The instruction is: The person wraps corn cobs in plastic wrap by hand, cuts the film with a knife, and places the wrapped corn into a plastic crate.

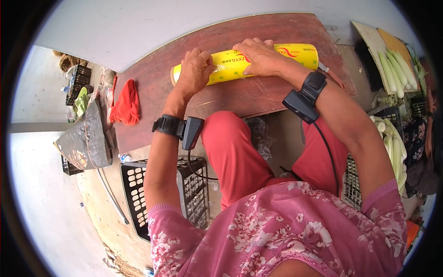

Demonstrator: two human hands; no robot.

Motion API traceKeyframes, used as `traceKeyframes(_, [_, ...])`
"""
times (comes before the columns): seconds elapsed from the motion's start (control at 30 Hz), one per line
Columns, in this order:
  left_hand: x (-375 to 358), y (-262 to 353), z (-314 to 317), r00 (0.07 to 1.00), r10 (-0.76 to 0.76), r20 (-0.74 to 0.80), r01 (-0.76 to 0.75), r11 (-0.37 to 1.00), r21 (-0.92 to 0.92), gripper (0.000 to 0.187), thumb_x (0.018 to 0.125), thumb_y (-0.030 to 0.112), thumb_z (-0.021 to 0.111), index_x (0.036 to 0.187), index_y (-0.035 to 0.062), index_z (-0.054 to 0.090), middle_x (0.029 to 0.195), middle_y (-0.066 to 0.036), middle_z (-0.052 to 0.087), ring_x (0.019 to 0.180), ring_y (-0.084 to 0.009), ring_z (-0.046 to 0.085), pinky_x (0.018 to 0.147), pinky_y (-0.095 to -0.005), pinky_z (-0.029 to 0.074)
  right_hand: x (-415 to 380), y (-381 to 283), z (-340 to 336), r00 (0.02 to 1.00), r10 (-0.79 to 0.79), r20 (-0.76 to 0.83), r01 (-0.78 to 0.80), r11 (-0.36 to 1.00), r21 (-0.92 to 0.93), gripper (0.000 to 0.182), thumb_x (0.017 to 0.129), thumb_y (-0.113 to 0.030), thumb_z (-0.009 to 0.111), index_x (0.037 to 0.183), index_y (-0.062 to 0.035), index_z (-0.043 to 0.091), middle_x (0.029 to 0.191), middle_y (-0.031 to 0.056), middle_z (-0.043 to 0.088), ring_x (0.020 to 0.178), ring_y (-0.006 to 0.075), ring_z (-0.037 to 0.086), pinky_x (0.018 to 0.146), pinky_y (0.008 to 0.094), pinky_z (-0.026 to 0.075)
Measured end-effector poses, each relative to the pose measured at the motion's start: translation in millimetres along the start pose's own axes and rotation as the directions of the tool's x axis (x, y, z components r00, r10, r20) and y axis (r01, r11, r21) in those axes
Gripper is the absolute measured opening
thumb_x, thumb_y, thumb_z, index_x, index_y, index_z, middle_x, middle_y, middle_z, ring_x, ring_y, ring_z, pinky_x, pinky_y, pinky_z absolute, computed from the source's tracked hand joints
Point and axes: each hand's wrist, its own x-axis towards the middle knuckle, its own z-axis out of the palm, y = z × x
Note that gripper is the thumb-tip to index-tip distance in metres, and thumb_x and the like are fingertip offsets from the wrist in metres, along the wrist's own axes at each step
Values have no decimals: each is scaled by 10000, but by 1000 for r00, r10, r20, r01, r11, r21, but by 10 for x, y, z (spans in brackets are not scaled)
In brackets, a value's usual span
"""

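Observation:
A big yellow roll of cling film [297, 51], printed with red and green lettering, lies across the reddish wooden table [258, 94]. Near its left end, my left hand [194, 69] is closed with curled fingers against the film; its fingertips are partly hidden. My right hand [262, 57] grips the middle of the roll from above, thumb on the near side and fingers over the top. Between the hands the film surface shines. Just beyond the roll's right end lies a thin tool with a red handle [334, 77], partly hidden by my forearm.
A red cloth [125, 102] lies at the table's left edge. Black plastic crates [134, 189] stand beside my legs. Long pale green vegetables [398, 69] rest on a board at right, with more [392, 143] below. A grey plastic sheet [87, 134] is at left.

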Motion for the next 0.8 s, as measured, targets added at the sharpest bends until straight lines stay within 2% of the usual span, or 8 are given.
traceKeyframes(0.1, [-7, 77, -72, 995, -98, -18, 95, 986, -140, 144, 775, 109, 679, 888, 82, 594, 948, -103, 586, 915, -326, 530, 809, -432, 412, -17, -30, 12, 999, 17, -27, -18, 998, -55, 630, 731, -190, 761, 1300, -128, 498, 1217, 71, 511, 1182, 257, 439, 958, 438, 303])
traceKeyframes(0.23, [-16, 52, -84, 997, -51, -61, 45, 995, -89, 183, 781, 125, 682, 933, 74, 593, 902, -110, 595, 902, -313, 560, 789, -405, 446, -17, -158, 83, 992, -43, -121, 35, 997, -73, 530, 759, -154, 722, 1253, -112, 535, 1195, 68, 497, 1160, 252, 437, 956, 436, 312])
traceKeyframes(0.3, [-11, 33, -38, 997, -37, -69, 35, 999, -39, 197, 794, 160, 685, 950, 81, 593, 888, -104, 594, 883, -280, 595, 761, -370, 484, 10, -199, 141, 983, -68, -168, 68, 998, -3, 471, 772, -144, 705, 1217, -106, 557, 1189, 68, 497, 1155, 257, 437, 952, 436, 324])
traceKeyframes(0.4, [78, -64, 43, 995, -73, -65, 70, 996, -48, 216, 785, 174, 700, 965, 93, 614, 871, -86, 594, 824, -242, 603, 725, -350, 486, 54, -247, 234, 968, -54, -245, 76, 994, 80, 375, 790, -144, 684, 1148, -95, 586, 1178, 68, 503, 1143, 263, 444, 948, 433, 339])
traceKeyframes(0.53, [143, -7, -39, 974, -220, 57, 225, 968, -115, 184, 781, 190, 702, 932, 108, 636, 845, -54, 591, 779, -189, 603, 692, -322, 477, 144, -311, 249, 956, 11, -292, 48, 980, 195, 242, 815, -142, 648, 1047, -86, 610, 1129, 66, 527, 1110, 266, 464, 924, 429, 358])
traceKeyframes(0.6, [126, 34, -59, 960, -265, 92, 277, 949, -152, 161, 782, 197, 698, 908, 113, 643, 835, -41, 591, 778, -172, 603, 689, -315, 472, 169, -341, 286, 940, -28, -341, 88, 983, 162, 188, 816, -131, 640, 998, -92, 612, 1080, 62, 535, 1074, 268, 475, 898, 427, 365])
traceKeyframes(0.8, [90, 13, 2, 983, -179, 30, 180, 982, -63, 143, 782, 206, 697, 891, 125, 654, 842, -34, 595, 782, -169, 606, 693, -317, 476, 274, -399, 378, 902, -90, -423, 108, 994, 19, 113, 796, -75, 617, 907, -84, 601, 1008, 72, 532, 1004, 275, 483, 835, 411, 378])
